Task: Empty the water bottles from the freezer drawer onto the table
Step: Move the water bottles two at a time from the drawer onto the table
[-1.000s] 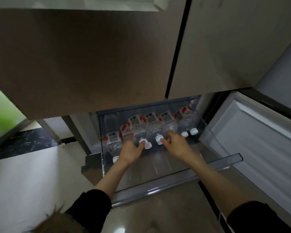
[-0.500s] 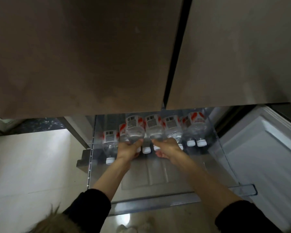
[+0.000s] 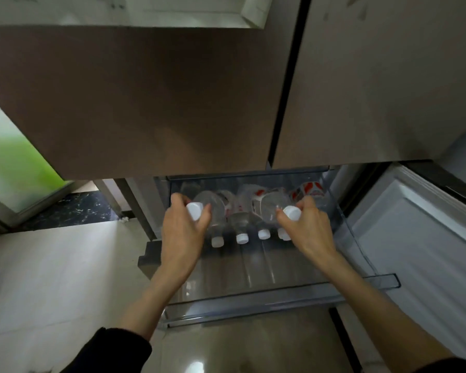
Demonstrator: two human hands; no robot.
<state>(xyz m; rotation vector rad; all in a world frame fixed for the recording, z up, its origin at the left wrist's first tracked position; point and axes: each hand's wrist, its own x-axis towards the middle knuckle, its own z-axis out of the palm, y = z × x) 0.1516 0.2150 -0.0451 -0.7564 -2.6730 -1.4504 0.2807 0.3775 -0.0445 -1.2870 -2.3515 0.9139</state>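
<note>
The clear freezer drawer (image 3: 253, 305) is pulled out below the brown fridge doors. Several clear water bottles with red-and-white labels and white caps (image 3: 242, 238) lie side by side at its back. My left hand (image 3: 182, 238) grips one bottle (image 3: 209, 204) by the neck, raised above the row, its cap toward me. My right hand (image 3: 307, 232) grips a second bottle (image 3: 271, 208) by the neck, also lifted above the others. The bottles' far ends are hidden under the doors.
The brown upper fridge doors (image 3: 172, 103) hang close over the drawer. The open lower door with a white inner liner (image 3: 420, 238) stands to the right. Pale floor tiles (image 3: 51, 278) spread to the left, with a green frosted panel (image 3: 8, 170) beyond. No table is in view.
Both hands closed on bottle necks and lifted the two bottles up from the row, moving apart. The camera view tilted up slightly.
</note>
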